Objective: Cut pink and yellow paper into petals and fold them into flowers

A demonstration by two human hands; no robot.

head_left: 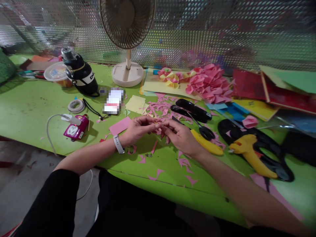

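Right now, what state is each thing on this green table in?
Left hand, fingers pinched on small pink paper piece.
Right hand, fingers pinched on the same piece.
Beige desk fan, upright; spin unclear.
Black water bottle, lying down, lid on.
Yellow glue gun, lying on its side.
White tape roll, lying flat.
Pink gadget, white cable attached.
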